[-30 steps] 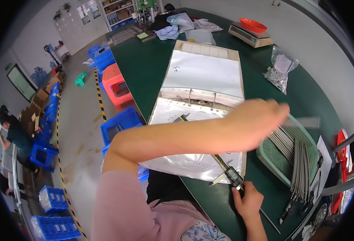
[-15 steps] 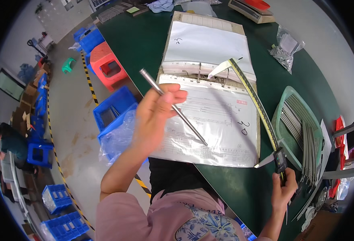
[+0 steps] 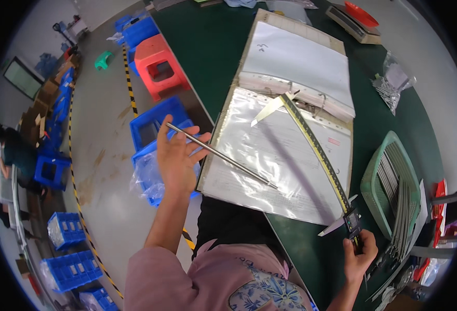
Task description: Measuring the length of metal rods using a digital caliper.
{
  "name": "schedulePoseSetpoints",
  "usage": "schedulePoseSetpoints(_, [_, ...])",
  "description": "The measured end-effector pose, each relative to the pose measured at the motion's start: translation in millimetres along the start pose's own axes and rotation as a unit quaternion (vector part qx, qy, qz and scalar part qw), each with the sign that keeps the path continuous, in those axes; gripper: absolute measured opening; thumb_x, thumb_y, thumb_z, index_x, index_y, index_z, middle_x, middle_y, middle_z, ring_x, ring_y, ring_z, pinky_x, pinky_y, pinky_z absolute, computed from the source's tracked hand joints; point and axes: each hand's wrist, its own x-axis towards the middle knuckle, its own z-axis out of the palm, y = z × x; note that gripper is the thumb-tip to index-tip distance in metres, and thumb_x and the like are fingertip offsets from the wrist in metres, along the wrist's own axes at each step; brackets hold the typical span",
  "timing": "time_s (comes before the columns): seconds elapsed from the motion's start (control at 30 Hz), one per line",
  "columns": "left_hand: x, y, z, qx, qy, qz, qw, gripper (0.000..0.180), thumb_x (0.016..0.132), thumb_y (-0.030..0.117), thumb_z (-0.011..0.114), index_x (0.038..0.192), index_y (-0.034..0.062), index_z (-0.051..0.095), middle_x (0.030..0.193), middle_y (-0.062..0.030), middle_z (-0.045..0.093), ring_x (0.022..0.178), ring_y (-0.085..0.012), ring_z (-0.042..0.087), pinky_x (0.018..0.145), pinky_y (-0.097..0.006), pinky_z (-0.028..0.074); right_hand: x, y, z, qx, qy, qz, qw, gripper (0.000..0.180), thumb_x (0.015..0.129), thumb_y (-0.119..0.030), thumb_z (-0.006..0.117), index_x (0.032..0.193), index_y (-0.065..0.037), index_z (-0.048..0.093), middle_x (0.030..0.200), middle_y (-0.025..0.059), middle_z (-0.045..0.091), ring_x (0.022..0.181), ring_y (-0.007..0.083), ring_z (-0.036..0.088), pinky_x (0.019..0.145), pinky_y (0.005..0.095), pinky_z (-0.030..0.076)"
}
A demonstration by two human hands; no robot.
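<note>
Two hands at work over a dark green worktop [image 3: 223,46], which stretches up and away beyond both of them. Largest thing on it: an open ring binder [image 3: 291,119] with clear plastic sleeves, lying between the hands and reaching well beyond them. Just beyond the right hand, a pale green plastic basket [image 3: 376,181] holds a bundle of thin metal rods [image 3: 399,207], the rods lying lengthwise in it.

Left hand [image 3: 175,160] is raised off the worktop's left edge, fingers spread fairly wide, palm up; a long thin metal rod [image 3: 220,155] rests across the fingers, pinched near its far end by the thumb and fingertips. From the hand the rod runs down and to the right, its free end over the binder's lower page.

Right hand [image 3: 359,254] is closed around the grip end of a long caliper [image 3: 316,150], low at the worktop's near edge. The caliper's yellowish scale bar reaches up and leftward from that hand across the binder page; its far jaw points left near the binder rings, its sliding jaw sits just above the hand. Rod tip and caliper bar are near each other but apart.

Left of the left hand, down on the floor [image 3: 104,155]: blue plastic crates [image 3: 153,124] and a red plastic stool [image 3: 158,65].
</note>
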Motion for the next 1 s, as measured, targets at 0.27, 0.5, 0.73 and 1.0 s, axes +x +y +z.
schedulePoseSetpoints(0.27, [-31, -5, 20, -0.066, -0.087, -0.108, 0.988, 0.043, 0.087, 0.017, 0.045, 0.125, 0.0097, 0.025, 0.090, -0.0112, 0.051, 0.081, -0.0293, 0.060, 0.065, -0.036, 0.052, 5, -1, 4, -0.007, -0.008, -0.105, 0.994, 0.031, 0.066, -0.012, 0.067, 0.089, 0.005, 0.054, 0.065, 0.0033, 0.047, 0.050, 0.0072, 0.037, 0.044, 0.0197, 0.029])
schedulePoseSetpoints(0.5, [-56, -13, 39, -0.096, -0.167, -0.160, 0.968, 0.043, 0.088, 0.018, 0.044, 0.125, 0.0113, 0.024, 0.089, -0.0104, 0.051, 0.081, -0.0299, 0.060, 0.065, -0.040, 0.053, 9, -8, -5, -0.054, -0.024, -0.130, 0.990, 0.032, 0.068, -0.017, 0.067, 0.088, 0.005, 0.054, 0.060, 0.0027, 0.042, 0.048, 0.0095, 0.035, 0.041, 0.0215, 0.026])
schedulePoseSetpoints(0.73, [-56, -16, 41, -0.105, -0.185, -0.164, 0.963, 0.042, 0.089, 0.019, 0.041, 0.126, 0.0123, 0.022, 0.091, -0.0103, 0.051, 0.083, -0.0294, 0.060, 0.067, -0.039, 0.053, 7, -1, -3, -0.067, -0.015, -0.163, 0.984, 0.032, 0.069, -0.017, 0.067, 0.087, 0.004, 0.053, 0.060, 0.0030, 0.041, 0.046, 0.0093, 0.034, 0.041, 0.0220, 0.024])
schedulePoseSetpoints(1.0, [-64, -15, 37, -0.106, -0.169, -0.166, 0.966, 0.043, 0.089, 0.019, 0.042, 0.126, 0.0124, 0.022, 0.091, -0.0099, 0.052, 0.083, -0.0301, 0.060, 0.068, -0.041, 0.052, 1, 5, -7, -0.074, -0.039, -0.180, 0.980, 0.030, 0.069, -0.016, 0.066, 0.088, 0.004, 0.052, 0.059, 0.0055, 0.040, 0.044, 0.0123, 0.034, 0.040, 0.0244, 0.024])
